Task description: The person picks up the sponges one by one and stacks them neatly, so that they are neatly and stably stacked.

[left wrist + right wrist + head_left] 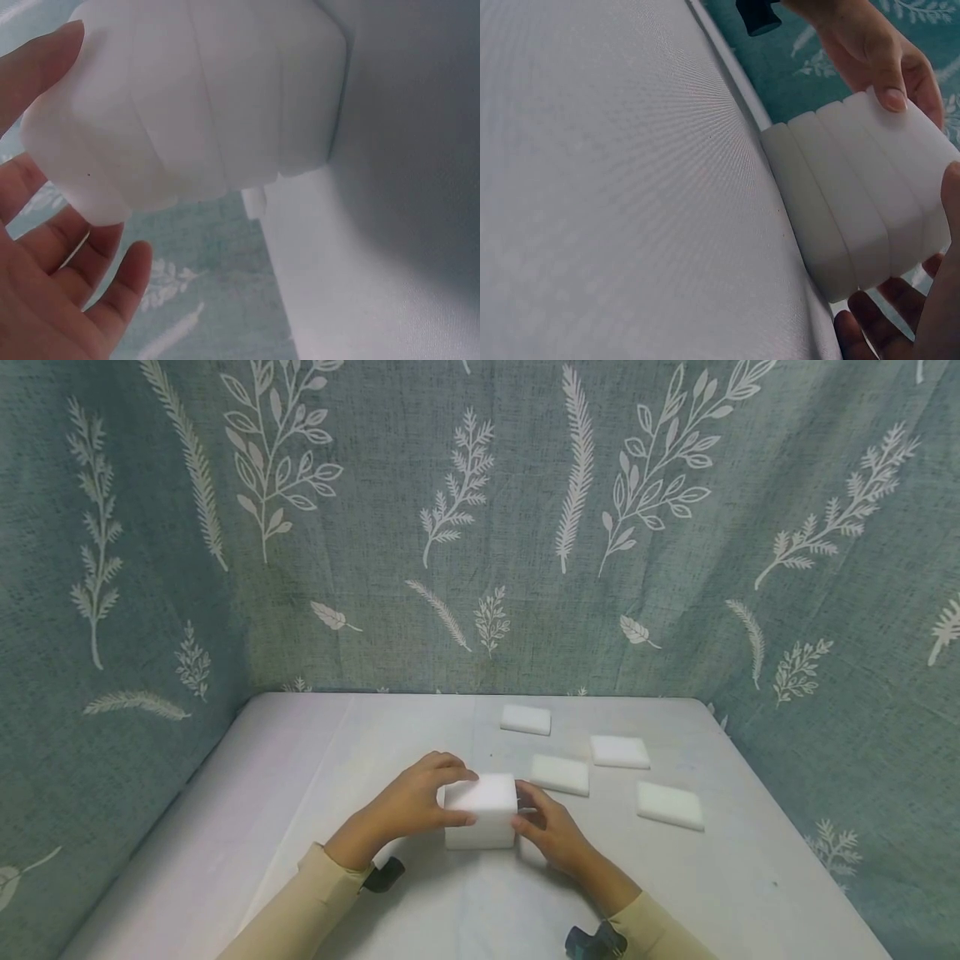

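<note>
- Left hand (pixel 423 795), half open: the white sponge stack (pixel 482 820) is gripped near its top.
- By the right hand (pixel 553 833), half curled, its right side is held, probably to keep layers flush.
- It is stood mid-table (pixel 465 914); loose sponges (pixel 671 806) are spread rightward, more room being left leftward.

The stacked blocks (pixel 491 814) are showing plain, unpatterned white, and the loose blocks (pixel 560 774) are matching them. The tabletop (pixel 315 760) is looking whitish with a faint lilac tint. The curtain (pixel 375 552) is displaying muted blue-green, printed with white leaves and feathery sprigs. The sleeves (pixel 300 906) are showing plain beige, the wrist devices (pixel 384 875) black.
</note>
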`<state>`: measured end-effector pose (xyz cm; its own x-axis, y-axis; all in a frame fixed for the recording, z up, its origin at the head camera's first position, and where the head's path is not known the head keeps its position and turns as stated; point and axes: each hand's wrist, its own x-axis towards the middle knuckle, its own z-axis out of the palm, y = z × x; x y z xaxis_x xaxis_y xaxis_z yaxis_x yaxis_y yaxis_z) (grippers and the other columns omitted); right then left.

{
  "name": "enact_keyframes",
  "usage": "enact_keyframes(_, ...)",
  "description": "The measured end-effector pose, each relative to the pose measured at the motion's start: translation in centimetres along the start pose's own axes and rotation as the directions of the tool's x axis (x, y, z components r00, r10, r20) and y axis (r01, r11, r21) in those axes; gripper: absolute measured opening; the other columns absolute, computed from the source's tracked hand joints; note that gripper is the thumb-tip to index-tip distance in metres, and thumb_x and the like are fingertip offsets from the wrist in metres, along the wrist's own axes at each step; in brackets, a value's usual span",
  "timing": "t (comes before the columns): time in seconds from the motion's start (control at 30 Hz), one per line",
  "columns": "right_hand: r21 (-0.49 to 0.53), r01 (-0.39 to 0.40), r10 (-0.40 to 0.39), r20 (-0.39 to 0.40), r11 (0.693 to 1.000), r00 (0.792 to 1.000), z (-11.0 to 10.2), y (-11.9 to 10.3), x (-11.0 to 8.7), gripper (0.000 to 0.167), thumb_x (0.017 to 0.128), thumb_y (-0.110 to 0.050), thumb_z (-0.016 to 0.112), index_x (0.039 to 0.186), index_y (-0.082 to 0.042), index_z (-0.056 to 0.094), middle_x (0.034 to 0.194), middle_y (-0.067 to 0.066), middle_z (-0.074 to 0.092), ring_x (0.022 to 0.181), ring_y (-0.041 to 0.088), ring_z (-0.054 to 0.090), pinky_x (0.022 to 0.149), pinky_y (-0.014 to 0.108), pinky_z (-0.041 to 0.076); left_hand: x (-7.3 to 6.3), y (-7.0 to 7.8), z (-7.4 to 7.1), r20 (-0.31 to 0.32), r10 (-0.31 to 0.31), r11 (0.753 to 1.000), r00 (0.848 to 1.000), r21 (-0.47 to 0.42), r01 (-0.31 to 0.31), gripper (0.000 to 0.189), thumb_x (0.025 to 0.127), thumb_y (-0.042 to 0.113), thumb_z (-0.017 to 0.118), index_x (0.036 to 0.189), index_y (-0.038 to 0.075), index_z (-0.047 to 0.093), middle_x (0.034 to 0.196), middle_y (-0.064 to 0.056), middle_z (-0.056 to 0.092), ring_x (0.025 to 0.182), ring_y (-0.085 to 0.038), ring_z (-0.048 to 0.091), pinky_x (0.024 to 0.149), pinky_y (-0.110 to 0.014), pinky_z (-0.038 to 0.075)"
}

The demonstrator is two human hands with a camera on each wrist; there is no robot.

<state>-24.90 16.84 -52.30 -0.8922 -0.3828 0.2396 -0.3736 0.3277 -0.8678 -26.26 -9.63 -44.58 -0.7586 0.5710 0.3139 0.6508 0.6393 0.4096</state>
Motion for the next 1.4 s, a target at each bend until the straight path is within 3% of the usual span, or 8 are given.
enact_keyframes(0.33,0.016,0.036,-0.036,0.001,0.999,0.999,-0.1,0.0,-0.1,0.052,0.098,-0.021,0.06,0.144,-0.005,0.042,0.131,0.011,0.057,0.121,0.027,0.054,0.099,0.039,0.046,0.0,-0.1,-0.5,0.03,0.005,0.996,1.0,-0.089,-0.003,0.058,0.076,0.05,0.08,0.125,0.023,0.064,0.121,0.01,0.058,0.113,-0.012,0.054,0.096,-0.04,0.047)
enact_keyframes(0.47,0.027,0.044,-0.044,0.017,0.999,0.999,-0.2,-1.1,-0.1,0.053,0.097,-0.012,0.06,0.143,0.002,0.04,0.13,0.019,0.056,0.12,0.033,0.053,0.099,0.045,0.046,-0.3,-0.6,-0.4,0.044,-0.025,0.989,0.999,-0.148,0.031,0.067,0.075,0.052,0.08,0.131,0.021,0.061,0.125,0.011,0.057,0.116,-0.012,0.053,0.095,-0.041,0.047)
enact_keyframes(0.6,0.017,0.016,-0.017,0.039,1.0,0.999,-0.5,-1.2,0.3,0.058,0.095,-0.019,0.064,0.145,-0.002,0.039,0.131,0.016,0.055,0.121,0.03,0.054,0.1,0.04,0.045,-0.4,-1.1,-0.2,0.049,-0.079,0.972,0.996,-0.216,0.087,0.073,0.074,0.053,0.08,0.135,0.021,0.057,0.13,0.008,0.056,0.115,-0.016,0.054,0.093,-0.045,0.047)
enact_keyframes(0.7,-0.008,0.019,-0.019,0.048,1.0,0.999,-1.1,-0.4,0.7,0.061,0.094,-0.025,0.066,0.146,-0.008,0.04,0.133,0.011,0.054,0.121,0.026,0.054,0.1,0.036,0.045,-0.5,-1.5,0.3,0.049,-0.124,0.954,0.991,-0.269,0.133,0.075,0.072,0.052,0.081,0.136,0.024,0.054,0.132,0.004,0.056,0.111,-0.018,0.054,0.089,-0.045,0.049)
enact_keyframes(0.8,-0.041,0.057,-0.055,0.061,0.997,0.997,-2.1,-0.4,0.8,0.058,0.094,-0.021,0.066,0.144,-0.005,0.041,0.134,0.014,0.053,0.12,0.031,0.054,0.099,0.042,0.046,-0.7,-1.9,0.9,0.043,-0.149,0.932,0.988,-0.328,0.155,0.076,0.072,0.051,0.082,0.137,0.025,0.054,0.133,0.002,0.055,0.109,-0.017,0.053,0.089,-0.043,0.049)
enact_keyframes(0.93,-0.085,0.087,-0.08,0.089,0.993,0.993,-3.6,-0.3,0.9,0.056,0.094,-0.019,0.066,0.142,-0.003,0.044,0.135,0.015,0.053,0.12,0.033,0.054,0.097,0.046,0.047,-1.0,-2.3,1.6,0.021,-0.141,0.9,0.99,-0.413,0.138,0.075,0.072,0.045,0.084,0.137,0.024,0.053,0.134,-0.003,0.055,0.11,-0.018,0.052,0.093,-0.044,0.047)
enact_keyframes(1.17,-0.173,0.082,-0.056,0.148,0.982,0.987,-5.9,0.4,1.0,0.059,0.092,-0.027,0.069,0.14,-0.002,0.047,0.135,0.011,0.055,0.118,0.028,0.056,0.094,0.04,0.049,-1.5,-2.7,2.1,-0.046,-0.131,0.836,0.99,-0.542,0.085,0.071,0.074,0.03,0.086,0.136,0.019,0.054,0.13,-0.008,0.057,0.112,-0.023,0.054,0.097,-0.046,0.046)
enact_keyframes(1.4,-0.317,0.063,-0.022,0.132,0.946,0.991,-7.8,0.7,1.3,0.063,0.087,-0.038,0.073,0.138,-0.007,0.052,0.131,0.006,0.057,0.113,0.024,0.057,0.091,0.041,0.051,-1.9,-2.7,2.5,-0.083,-0.198,0.77,0.977,-0.63,0.103,0.063,0.076,0.02,0.084,0.132,0.011,0.056,0.122,-0.009,0.061,0.11,-0.025,0.058,0.095,-0.045,0.048)
